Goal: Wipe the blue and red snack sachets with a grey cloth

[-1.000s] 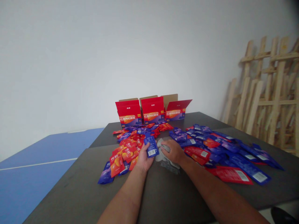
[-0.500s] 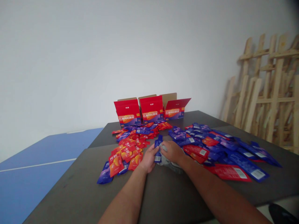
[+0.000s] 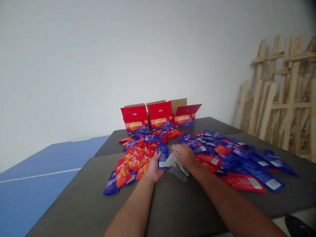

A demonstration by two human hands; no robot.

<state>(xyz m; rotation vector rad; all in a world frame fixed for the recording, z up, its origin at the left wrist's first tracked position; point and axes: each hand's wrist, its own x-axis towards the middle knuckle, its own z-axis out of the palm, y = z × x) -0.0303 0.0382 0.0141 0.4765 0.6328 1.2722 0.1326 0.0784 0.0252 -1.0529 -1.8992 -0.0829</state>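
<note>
A blue pouch (image 3: 163,157) with a white label lies in my left hand (image 3: 153,168), its printed back facing me. My right hand (image 3: 185,158) grips a crumpled grey cloth (image 3: 178,168) just to the right, whose edge meets or overlaps the pouch's right side. To the left of my hands lies a pile of red pouches (image 3: 134,161) mixed with some blue ones. A larger heap of mostly blue pouches (image 3: 232,154) with a few red ones spreads to the right.
Three open red cartons, a left one (image 3: 135,121), a middle one (image 3: 160,118) and a right one (image 3: 184,120), stand at the back of the dark table (image 3: 98,210). A blue table (image 3: 61,161) is at left. Wooden easels (image 3: 283,98) lean on the wall at right.
The blue pouch has turned to face me more broadly in my left hand and shifted slightly left. My right hand with the cloth has drawn a little off it, uncovering more of the pouch.
</note>
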